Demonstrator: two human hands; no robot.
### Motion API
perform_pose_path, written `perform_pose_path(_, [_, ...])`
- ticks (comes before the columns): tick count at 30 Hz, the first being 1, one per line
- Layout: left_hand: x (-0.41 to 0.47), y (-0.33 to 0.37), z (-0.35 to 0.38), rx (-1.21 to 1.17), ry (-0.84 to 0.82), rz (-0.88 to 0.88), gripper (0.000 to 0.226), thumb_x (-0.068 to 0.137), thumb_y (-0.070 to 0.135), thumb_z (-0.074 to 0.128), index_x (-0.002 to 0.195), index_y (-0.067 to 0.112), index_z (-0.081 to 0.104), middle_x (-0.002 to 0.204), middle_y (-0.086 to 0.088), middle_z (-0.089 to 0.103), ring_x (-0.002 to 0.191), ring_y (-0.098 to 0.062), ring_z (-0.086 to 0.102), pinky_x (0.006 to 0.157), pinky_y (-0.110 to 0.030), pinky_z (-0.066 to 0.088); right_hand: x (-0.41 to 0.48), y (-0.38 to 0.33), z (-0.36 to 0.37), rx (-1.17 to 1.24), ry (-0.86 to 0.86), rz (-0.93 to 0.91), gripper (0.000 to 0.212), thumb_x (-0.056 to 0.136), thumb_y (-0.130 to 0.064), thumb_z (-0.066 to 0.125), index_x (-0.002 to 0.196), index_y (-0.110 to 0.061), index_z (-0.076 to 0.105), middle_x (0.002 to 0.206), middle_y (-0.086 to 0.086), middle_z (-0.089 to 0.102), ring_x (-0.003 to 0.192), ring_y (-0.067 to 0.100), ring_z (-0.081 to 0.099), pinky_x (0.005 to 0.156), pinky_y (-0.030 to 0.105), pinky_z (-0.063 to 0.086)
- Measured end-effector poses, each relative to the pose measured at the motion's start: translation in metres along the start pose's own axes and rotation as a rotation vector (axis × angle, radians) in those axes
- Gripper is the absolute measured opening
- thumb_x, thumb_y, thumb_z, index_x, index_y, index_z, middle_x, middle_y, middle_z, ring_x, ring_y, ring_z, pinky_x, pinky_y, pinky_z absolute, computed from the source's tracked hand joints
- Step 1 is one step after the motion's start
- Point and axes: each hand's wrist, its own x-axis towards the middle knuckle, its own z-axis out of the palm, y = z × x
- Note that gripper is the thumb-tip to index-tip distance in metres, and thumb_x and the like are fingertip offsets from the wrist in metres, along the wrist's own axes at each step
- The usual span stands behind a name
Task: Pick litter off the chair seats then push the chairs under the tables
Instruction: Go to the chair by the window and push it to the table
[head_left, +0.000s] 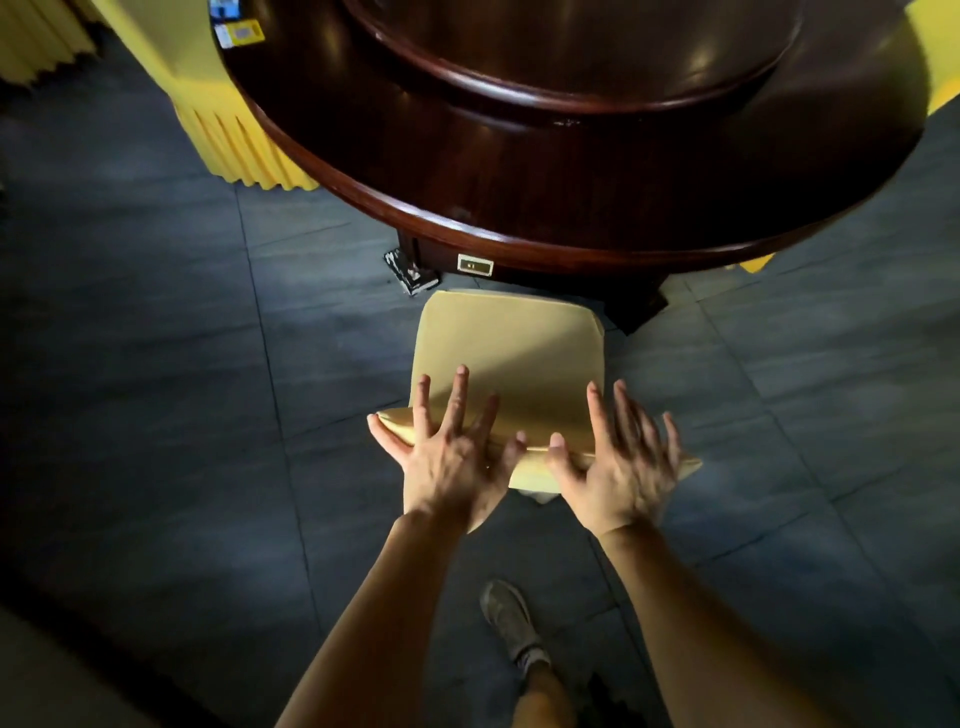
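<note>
A chair in a yellow fabric cover (511, 348) stands in front of me, its seat facing the round dark wooden table (519, 208). The seat's front edge lies just short of the table's rim, and no litter shows on the seat. My left hand (452, 452) lies flat on the top of the chair's backrest with its fingers spread. My right hand (621, 462) rests on the same backrest, fingers spread and thumb on the top edge. Neither hand holds anything.
A raised turntable (571, 67) sits on the table. Small packets (236, 28) lie at the table's far left edge. Another yellow-covered chair (228, 135) stands at the left. The table's dark base (447, 262) is behind the seat. My shoe (511, 623) is on the grey tiled floor.
</note>
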Motion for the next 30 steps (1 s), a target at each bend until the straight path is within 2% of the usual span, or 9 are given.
perform_pose_path(13, [0.150,0.021,-0.037,-0.002,0.038,-0.003,0.068,0.094,0.078,0.012,0.154,0.048,0.026,0.171,0.010,-0.005,0.155,-0.030,-0.019,0.105,-0.084,-0.012,0.145,0.010,0.066,-0.017,0.082,-0.029,0.067,0.088,-0.056,0.045,0.139,-0.016,0.063,0.141,0.014,0.064,0.125,0.032,0.061,0.105,0.048,0.042])
perform_pose_path(18, [0.202,0.023,-0.046,0.017,0.064,0.010,0.068,0.092,0.079,0.013,0.150,0.049,0.033,0.171,0.011,0.003,0.156,-0.030,-0.009,0.105,-0.084,-0.008,0.188,0.009,0.087,-0.024,0.126,-0.003,0.070,0.090,-0.059,0.040,0.141,-0.017,0.061,0.141,0.012,0.063,0.126,0.031,0.061,0.103,0.046,0.042])
perform_pose_path(23, [0.265,0.024,-0.062,0.006,0.076,0.019,0.066,0.094,0.077,0.017,0.149,0.048,0.037,0.170,0.012,0.007,0.156,-0.028,-0.007,0.107,-0.083,-0.007,0.243,0.003,0.110,-0.014,0.170,0.013,0.065,0.090,-0.058,0.046,0.136,-0.016,0.066,0.138,0.011,0.066,0.123,0.030,0.063,0.102,0.045,0.041])
perform_pose_path(27, [0.274,0.028,-0.056,0.045,0.104,-0.012,0.067,0.093,0.078,0.016,0.145,0.047,0.042,0.169,0.011,0.015,0.155,-0.028,0.001,0.109,-0.081,-0.004,0.244,0.007,0.121,-0.013,0.224,-0.003,0.063,0.090,-0.058,0.045,0.130,-0.016,0.070,0.136,0.010,0.068,0.119,0.030,0.066,0.099,0.045,0.042])
perform_pose_path(30, [0.269,0.024,-0.060,0.041,0.137,-0.022,0.068,0.092,0.079,0.018,0.145,0.046,0.044,0.170,0.010,0.014,0.156,-0.029,0.001,0.109,-0.079,-0.005,0.243,0.004,0.117,0.008,0.234,-0.009,0.065,0.092,-0.059,0.039,0.128,-0.016,0.071,0.135,0.009,0.069,0.118,0.029,0.066,0.099,0.045,0.042])
